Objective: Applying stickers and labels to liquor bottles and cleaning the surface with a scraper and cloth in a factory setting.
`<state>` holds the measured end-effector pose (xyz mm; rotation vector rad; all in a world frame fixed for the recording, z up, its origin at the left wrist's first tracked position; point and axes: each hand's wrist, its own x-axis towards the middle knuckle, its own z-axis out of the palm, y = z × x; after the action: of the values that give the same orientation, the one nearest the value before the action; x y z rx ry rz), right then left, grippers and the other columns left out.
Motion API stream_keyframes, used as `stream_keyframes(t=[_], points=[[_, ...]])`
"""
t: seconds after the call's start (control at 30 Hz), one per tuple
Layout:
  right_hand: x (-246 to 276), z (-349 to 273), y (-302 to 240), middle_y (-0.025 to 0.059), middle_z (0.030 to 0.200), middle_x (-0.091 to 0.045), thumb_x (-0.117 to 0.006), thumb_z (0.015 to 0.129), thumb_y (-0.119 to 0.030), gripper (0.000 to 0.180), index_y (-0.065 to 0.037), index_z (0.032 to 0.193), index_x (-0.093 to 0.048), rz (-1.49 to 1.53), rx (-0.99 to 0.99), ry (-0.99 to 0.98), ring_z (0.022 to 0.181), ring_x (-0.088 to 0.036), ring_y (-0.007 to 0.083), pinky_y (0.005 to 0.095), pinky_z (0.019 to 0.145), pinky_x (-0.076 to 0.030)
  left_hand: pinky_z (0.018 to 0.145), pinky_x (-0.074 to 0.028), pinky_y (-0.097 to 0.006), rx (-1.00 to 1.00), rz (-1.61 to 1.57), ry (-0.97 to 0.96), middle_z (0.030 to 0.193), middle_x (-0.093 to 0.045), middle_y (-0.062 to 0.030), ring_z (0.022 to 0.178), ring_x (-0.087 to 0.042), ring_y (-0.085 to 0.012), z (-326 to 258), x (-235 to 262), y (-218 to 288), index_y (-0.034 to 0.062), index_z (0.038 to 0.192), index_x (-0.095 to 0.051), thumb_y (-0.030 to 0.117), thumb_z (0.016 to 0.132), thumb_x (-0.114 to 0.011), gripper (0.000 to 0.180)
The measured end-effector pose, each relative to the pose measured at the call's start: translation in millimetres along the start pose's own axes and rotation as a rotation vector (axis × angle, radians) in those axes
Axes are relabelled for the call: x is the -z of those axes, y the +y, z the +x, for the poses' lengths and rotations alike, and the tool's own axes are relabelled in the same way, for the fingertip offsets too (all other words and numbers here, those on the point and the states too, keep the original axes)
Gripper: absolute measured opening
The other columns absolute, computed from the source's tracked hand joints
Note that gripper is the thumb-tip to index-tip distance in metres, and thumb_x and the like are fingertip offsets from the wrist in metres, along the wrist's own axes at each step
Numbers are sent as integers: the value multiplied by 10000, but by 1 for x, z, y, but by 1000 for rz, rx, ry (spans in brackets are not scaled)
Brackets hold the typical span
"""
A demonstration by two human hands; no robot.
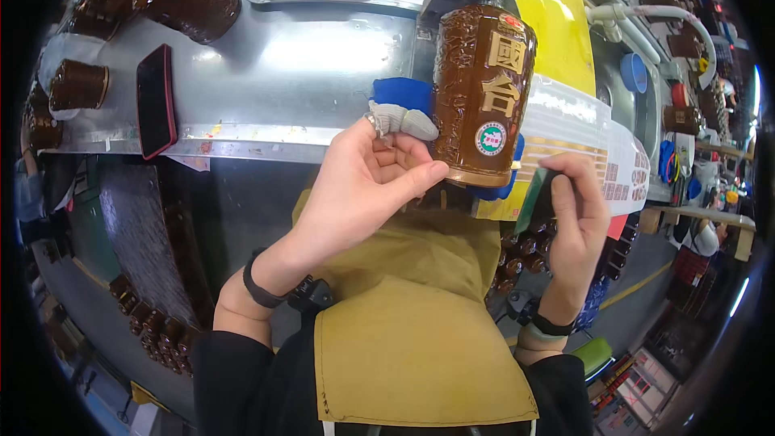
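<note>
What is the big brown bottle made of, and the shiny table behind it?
The brown bottle looks like glazed ceramic, maybe glass: glossy highlights on a bumpy, textured brown surface. The left hand steadies its base. The table looks like bare sheet metal, probably stainless steel: grey, smooth, with blurry bright reflections.

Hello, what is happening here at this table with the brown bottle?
A person in a mustard apron works at a metal counter. The left hand touches the lower edge of a brown glazed bottle that stands on a blue cloth, with a grey-white rag at its fingers. The right hand holds a dark green pad beside the bottle. A phone lies to the left.
</note>
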<state>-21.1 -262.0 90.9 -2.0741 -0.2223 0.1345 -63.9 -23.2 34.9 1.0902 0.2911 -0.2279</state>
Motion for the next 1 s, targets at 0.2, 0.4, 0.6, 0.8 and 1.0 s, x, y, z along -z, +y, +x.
stream_keyframes(t=[0.2, 0.4, 0.6, 0.8, 1.0], points=[[-25, 8, 2, 10, 912, -476, -756, 904, -161, 274, -22, 981, -532, -15, -84, -130, 851, -438, 123, 262, 771, -386, 769, -560, -279, 41, -74, -37, 984, -636, -45, 880, -655, -127, 1, 6, 3, -7, 1184, -599, 8, 947, -705, 260], [-30, 8, 5, -16, 885, -442, -790, 908, -188, 328, -47, 929, -495, 40, -155, -134, 820, -405, 103, 228, 740, -364, 765, -574, -278, 124, -19, -9, 998, -657, -61, 871, -681, -132, 2, 10, 1, -25, 1174, -596, 24, 949, -711, 258], [-31, 7, 8, -22, 890, -431, -788, 909, -179, 319, -54, 935, -496, 52, -159, -125, 834, -392, 99, 225, 753, -358, 758, -576, -270, 115, 24, -2, 996, -660, -69, 859, -690, -130, 4, 10, 0, -34, 1179, -599, 36, 947, -722, 271], [-32, 7, 4, -29, 904, -427, -788, 916, -169, 316, -61, 957, -494, 63, -144, -119, 828, -378, 90, 219, 751, -352, 751, -576, -262, 160, 57, -1, 990, -652, -69, 840, -689, -129, 6, 12, 0, -42, 1193, -591, 40, 958, -710, 276], [-32, 8, 3, -34, 898, -424, -783, 925, -163, 310, -65, 958, -491, 54, -124, -129, 821, -378, 84, 216, 736, -350, 741, -581, -256, 186, 56, -22, 991, -649, -70, 825, -685, -122, 8, 16, 0, -42, 1201, -587, 41, 974, -686, 261]])
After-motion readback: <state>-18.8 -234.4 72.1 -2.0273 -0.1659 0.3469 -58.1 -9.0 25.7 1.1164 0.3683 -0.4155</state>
